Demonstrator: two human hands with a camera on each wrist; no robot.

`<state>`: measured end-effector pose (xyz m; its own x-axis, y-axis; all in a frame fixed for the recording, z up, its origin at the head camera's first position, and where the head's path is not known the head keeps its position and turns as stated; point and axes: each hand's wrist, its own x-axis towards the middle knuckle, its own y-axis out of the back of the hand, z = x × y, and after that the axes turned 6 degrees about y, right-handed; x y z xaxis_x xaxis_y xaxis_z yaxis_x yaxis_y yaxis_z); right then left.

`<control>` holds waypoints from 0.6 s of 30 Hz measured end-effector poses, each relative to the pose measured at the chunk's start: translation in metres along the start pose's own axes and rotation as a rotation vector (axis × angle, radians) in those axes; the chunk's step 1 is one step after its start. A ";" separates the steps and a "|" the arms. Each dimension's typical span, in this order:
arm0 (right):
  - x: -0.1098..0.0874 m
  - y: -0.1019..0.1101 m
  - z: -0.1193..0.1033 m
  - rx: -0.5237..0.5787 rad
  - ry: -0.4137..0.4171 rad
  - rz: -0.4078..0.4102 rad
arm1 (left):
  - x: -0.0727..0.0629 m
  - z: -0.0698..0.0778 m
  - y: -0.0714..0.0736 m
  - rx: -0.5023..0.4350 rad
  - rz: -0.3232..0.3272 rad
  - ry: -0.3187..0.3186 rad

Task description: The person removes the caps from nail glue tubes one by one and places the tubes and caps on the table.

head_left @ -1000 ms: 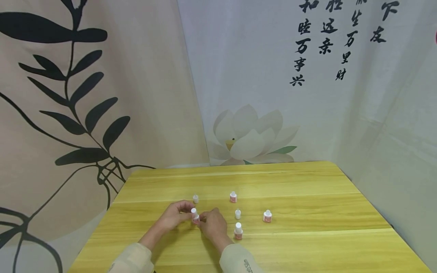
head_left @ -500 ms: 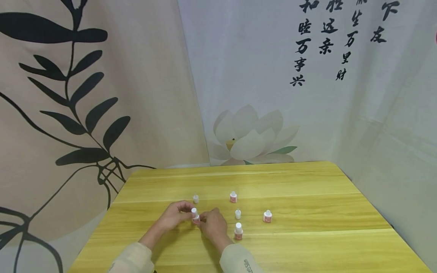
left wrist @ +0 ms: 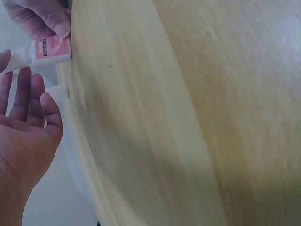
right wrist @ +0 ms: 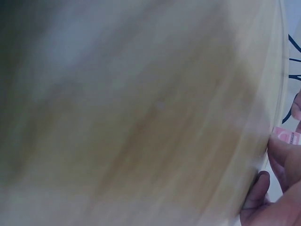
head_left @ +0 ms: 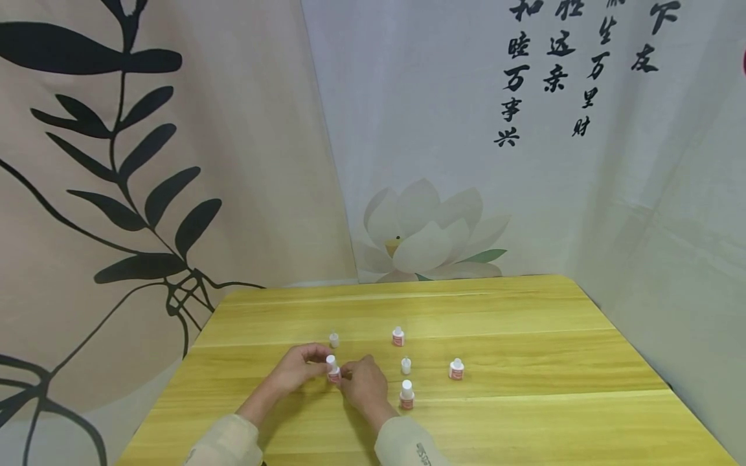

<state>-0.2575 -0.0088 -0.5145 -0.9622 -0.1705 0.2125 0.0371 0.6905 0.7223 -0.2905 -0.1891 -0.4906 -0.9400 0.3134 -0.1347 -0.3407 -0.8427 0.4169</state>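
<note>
Btl (head_left: 333, 370) pinched by both hands (head_left: 298, 369), white pc (head_left: 334, 340) behind, capped btl (head_left: 406, 395) + 2 short btls (head_left: 456, 370) to R.

Curtained indoor spot, perhaps in home, though kind of room hard to tell. Beige fabric hanging (head_left: 268, 162) printed with black leafy branches (head_left: 198, 228); pale fabric hanging (head_left: 419, 97) with white lotus (head_left: 434, 243) and black Chinese characters (head_left: 515, 78); yellow wood-grain tabletop (head_left: 536, 336) before them, bearing small white plastic bottles (head_left: 406, 395) with pink labels.

Small white bottle (head_left: 333, 369), pink label (left wrist: 52, 47), white cap (head_left: 331, 360) on, leaning slightly, pinched low by right grip (head_left: 365, 386), cap at left grip (head_left: 300, 367).
</note>
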 end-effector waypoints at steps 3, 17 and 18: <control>0.000 0.000 0.000 -0.002 0.000 0.001 | 0.001 -0.001 0.000 -0.003 -0.003 0.007; 0.000 -0.001 0.000 -0.015 -0.002 0.003 | 0.000 -0.002 -0.002 -0.032 -0.004 -0.010; 0.000 -0.001 0.000 -0.013 -0.009 -0.002 | 0.000 -0.002 -0.002 -0.028 -0.002 -0.009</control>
<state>-0.2576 -0.0094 -0.5154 -0.9646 -0.1658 0.2050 0.0384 0.6810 0.7313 -0.2903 -0.1883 -0.4926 -0.9392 0.3189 -0.1278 -0.3431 -0.8539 0.3913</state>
